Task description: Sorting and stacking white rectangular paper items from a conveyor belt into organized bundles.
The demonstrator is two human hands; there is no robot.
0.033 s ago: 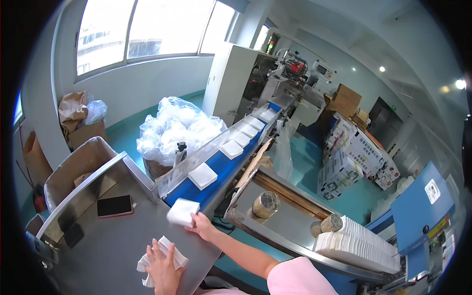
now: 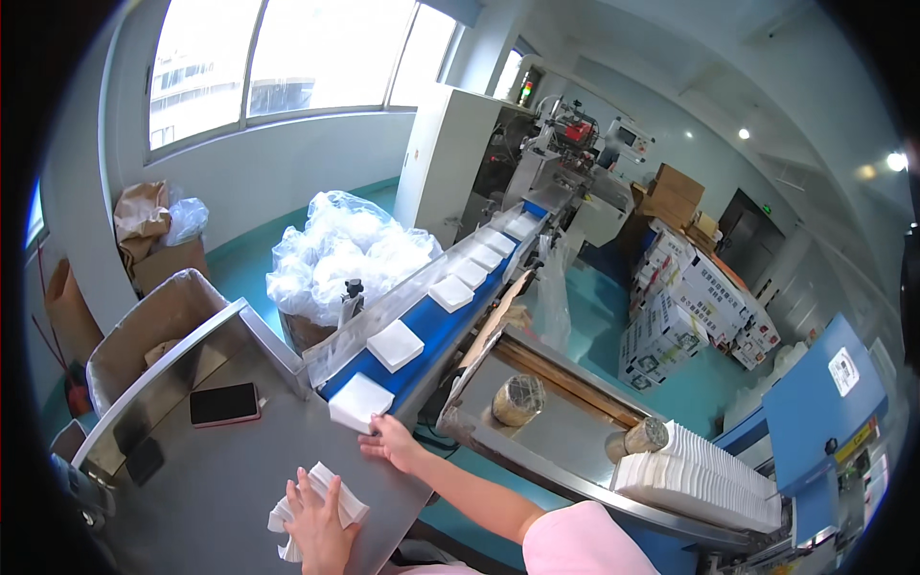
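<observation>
At the near end of the blue conveyor belt (image 2: pixel 415 372) lies a square stack of white paper napkins (image 2: pixel 360 401). My right hand (image 2: pixel 393 445) is at its near corner, fingertips at the edge and fingers apart, not wrapped round it. On the grey metal table, my left hand (image 2: pixel 320 527) rests with spread fingers on a loose, fanned bundle of white napkins (image 2: pixel 341 494). The palm covers part of this bundle. Further up the belt, several similar white stacks (image 2: pixel 396 345) sit in a row.
A phone (image 2: pixel 225 404) lies on the metal table (image 2: pixel 220 489), inside its raised rim. A bin (image 2: pixel 158 321) and a heap of clear plastic bags (image 2: pixel 350 244) stand beyond. On the right, a metal bench carries two brown rolls (image 2: pixel 518 400) and a long row of napkins (image 2: pixel 695 479).
The near napkin stack, blurred and tilted before, now lies flatter and sharp on the belt end. My right hand has shifted slightly down from it. The left hand has hardly moved.
</observation>
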